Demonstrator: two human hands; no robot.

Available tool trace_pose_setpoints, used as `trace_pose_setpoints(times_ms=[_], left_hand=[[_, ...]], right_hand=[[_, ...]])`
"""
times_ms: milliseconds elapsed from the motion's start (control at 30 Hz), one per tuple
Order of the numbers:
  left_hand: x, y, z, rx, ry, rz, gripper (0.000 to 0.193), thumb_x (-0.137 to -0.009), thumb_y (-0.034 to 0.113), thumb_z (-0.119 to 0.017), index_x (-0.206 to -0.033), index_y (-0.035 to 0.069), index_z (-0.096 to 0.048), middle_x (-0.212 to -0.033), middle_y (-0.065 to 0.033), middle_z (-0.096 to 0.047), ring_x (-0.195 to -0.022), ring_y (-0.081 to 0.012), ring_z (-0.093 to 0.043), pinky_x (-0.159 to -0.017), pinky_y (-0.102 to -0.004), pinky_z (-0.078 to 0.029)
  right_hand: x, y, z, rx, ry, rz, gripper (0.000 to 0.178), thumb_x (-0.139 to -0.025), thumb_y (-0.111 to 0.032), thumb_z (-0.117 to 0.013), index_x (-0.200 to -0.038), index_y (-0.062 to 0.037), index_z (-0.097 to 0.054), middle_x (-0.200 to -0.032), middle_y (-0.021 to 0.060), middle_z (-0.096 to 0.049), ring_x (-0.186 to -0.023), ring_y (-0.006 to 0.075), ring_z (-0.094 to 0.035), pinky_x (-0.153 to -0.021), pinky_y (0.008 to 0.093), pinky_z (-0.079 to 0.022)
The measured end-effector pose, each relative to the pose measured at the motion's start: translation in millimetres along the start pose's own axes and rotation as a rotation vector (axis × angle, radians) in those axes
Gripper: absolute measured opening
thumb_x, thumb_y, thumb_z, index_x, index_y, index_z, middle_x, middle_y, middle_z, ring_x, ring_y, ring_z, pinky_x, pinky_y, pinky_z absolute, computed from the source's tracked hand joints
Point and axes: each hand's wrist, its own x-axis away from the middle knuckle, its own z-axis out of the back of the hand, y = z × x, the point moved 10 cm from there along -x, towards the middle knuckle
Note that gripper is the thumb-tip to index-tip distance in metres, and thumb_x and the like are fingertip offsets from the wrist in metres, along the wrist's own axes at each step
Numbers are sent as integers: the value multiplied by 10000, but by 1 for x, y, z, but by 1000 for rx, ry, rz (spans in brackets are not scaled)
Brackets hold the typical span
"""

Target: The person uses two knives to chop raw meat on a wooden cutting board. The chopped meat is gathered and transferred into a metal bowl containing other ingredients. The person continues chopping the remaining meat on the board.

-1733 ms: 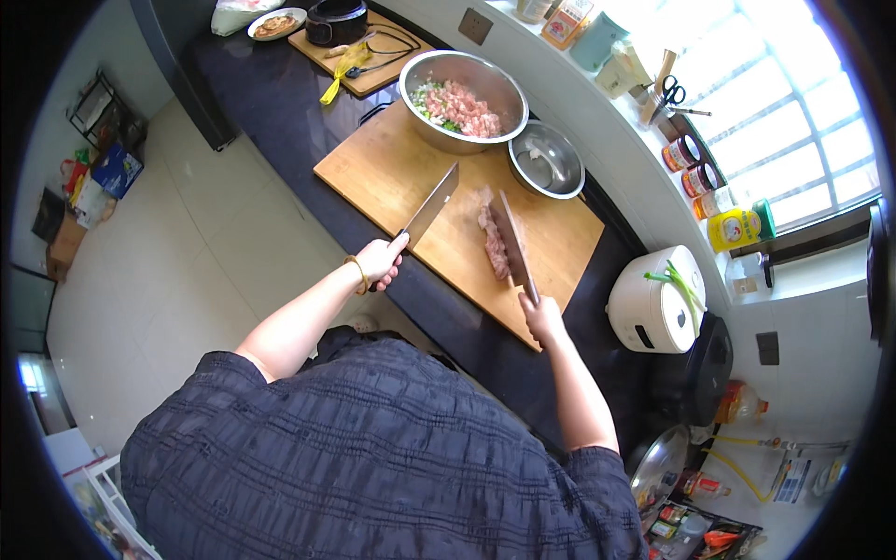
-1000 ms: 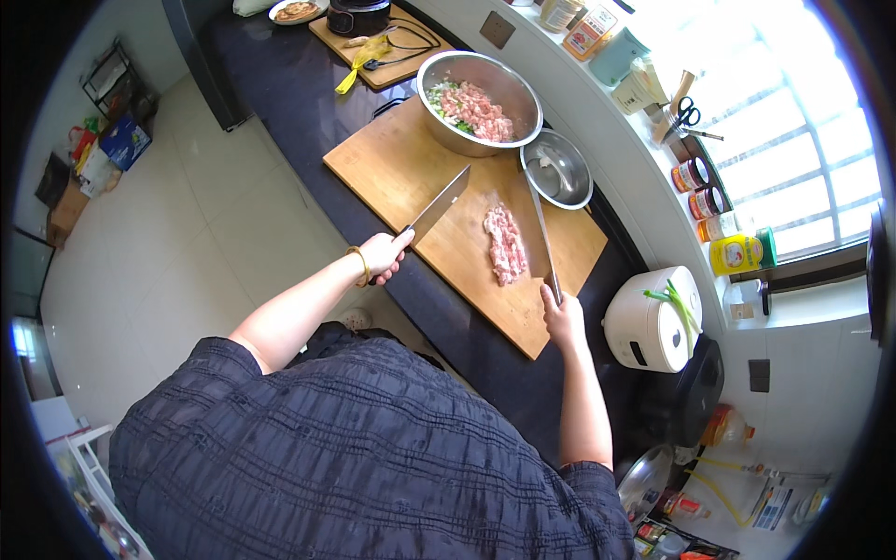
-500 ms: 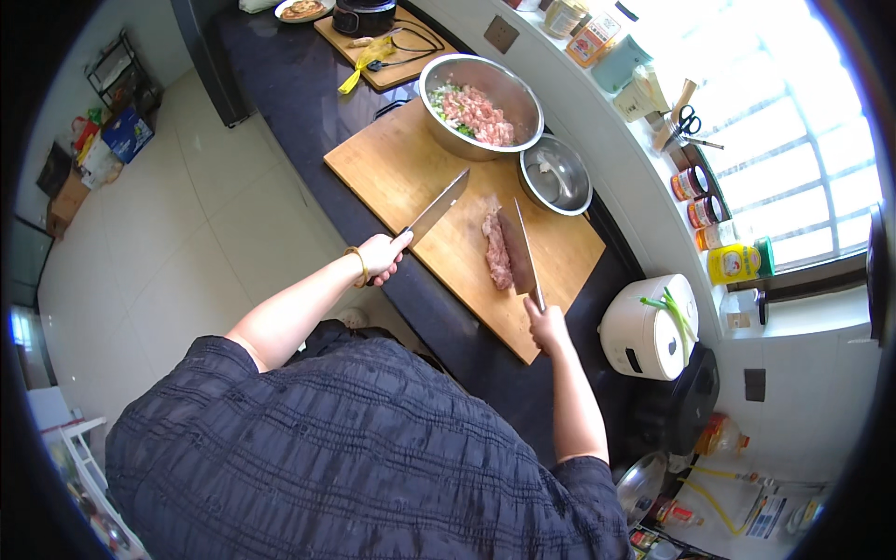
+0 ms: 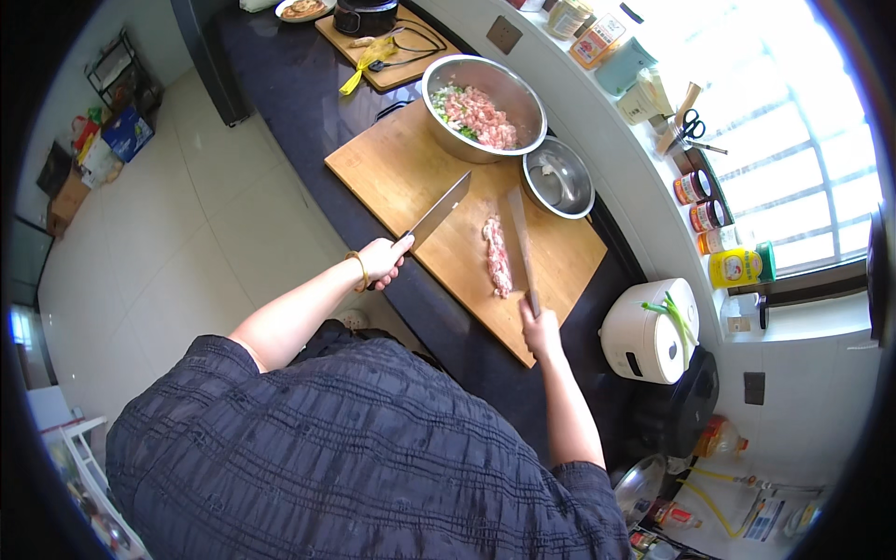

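Note:
My left hand (image 4: 385,261) is wrapped round the handle of a broad cleaver (image 4: 441,213), its blade over the near left part of the wooden cutting board (image 4: 383,168). In my right hand (image 4: 541,331) is a second cleaver (image 4: 523,245), its blade seen nearly edge-on, just right of the meat. A narrow strip of pinkish meat (image 4: 497,257) lies on the board between the two blades. At the board's far end stands a large steel bowl (image 4: 523,93) with chopped pink meat (image 4: 481,117) and green and white bits. Beside it sits a smaller steel bowl (image 4: 565,196).
A white rice cooker (image 4: 644,331) with green onion (image 4: 677,317) on its lid stands right of the board. Farther back, another board (image 4: 397,70) holds a black pot (image 4: 364,17) and a cord. Jars (image 4: 691,187) and scissors (image 4: 692,123) line the windowsill.
The right cleaver's blade has turned more edge-on and come off to the right of the meat strip, which looks narrower and paler now. My left hand and its cleaver stay almost still.

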Motion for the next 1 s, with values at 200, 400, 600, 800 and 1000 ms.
trace_pose_setpoints(times_ms=[200, 400, 600, 800, 1000], left_hand=[[-1, 1, 0, 28, -23, 2, 511, -832, 569, -383, -664, 87, -392, -492, -7, -380, -361, -89, -340, -323, -241, -323], [0, 3, -15, 21, -17, -3, 520, -832, 575, -375, -672, 81, -399, -504, -14, -393, -368, -99, -357, -332, -243, -335], [0, 6, -15, -25, 2, -8, 536, -829, 584, -368, -679, 71, -409, -517, -25, -409, -367, -105, -373, -337, -246, -344], [-1, 5, -15, -32, -7, -10, 525, -834, 576, -367, -663, 81, -397, -507, -19, -403, -365, -97, -363, -335, -244, -346], [3, -1, -50, 316, -195, 120, 487, -834, 572, -380, -697, 105, -364, -492, 32, -318, -365, -49, -263, -323, -196, -260]], right_hand=[[-1, -38, 31, 178, -89, -82, 497, -817, -438, -513, -656, 30, -556, -506, 126, -534, -475, 244, -568, -508, 378, -445], [19, -8, 1, 24, -287, -431, 487, -803, -437, -544, -654, 27, -536, -489, 133, -505, -418, 206, -535, -437, 336, -437], [10, 1, 1, 7, -105, -166, 495, -811, -433, -519, -759, 55, -584, -571, 208, -556, -656, 329, -607, -632, 396, -456], [11, -17, 14, -23, -246, -361, 530, -801, -496, -518, -647, 10, -531, -504, 91, -517, -393, 184, -520, -380, 314, -418], [53, -48, -31, -506, -122, -363, 405, -857, -420, -481, -654, -70, -456, -488, 18, -445, -343, 109, -407, -322, 263, -337]])
